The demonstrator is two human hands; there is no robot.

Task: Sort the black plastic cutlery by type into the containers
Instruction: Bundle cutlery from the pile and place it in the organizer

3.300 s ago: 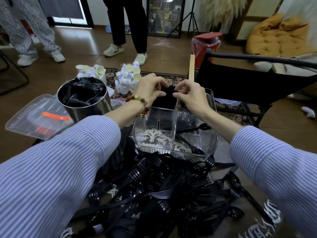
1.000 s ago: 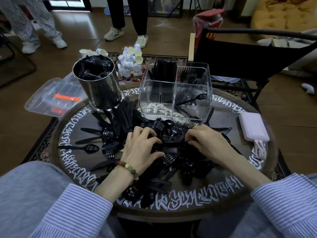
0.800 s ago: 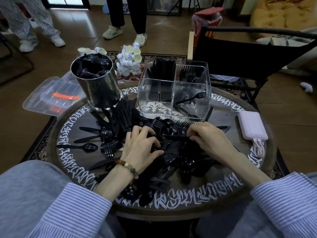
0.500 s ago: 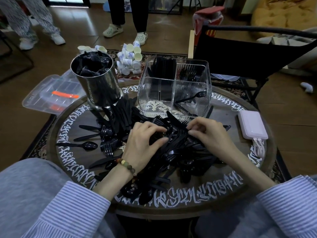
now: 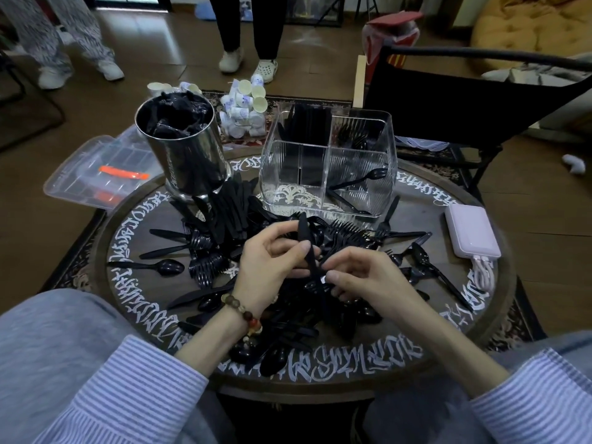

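Both hands, left hand point(image 5: 272, 261) and right hand point(image 5: 358, 277), pinching one knife point(image 5: 307, 248); long axis toward clear container point(image 5: 326, 161) directly ahead.

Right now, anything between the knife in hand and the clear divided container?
Nothing visible blocks it. Both the left hand and right hand hold the knife above the cutlery pile; the clear container stands just beyond, its top open. Only loose forks lie below the path.

pink power bank point(image 5: 472, 233) on round table point(image 5: 134, 219), black chair point(image 5: 448, 100), paper cups point(image 5: 246, 100)
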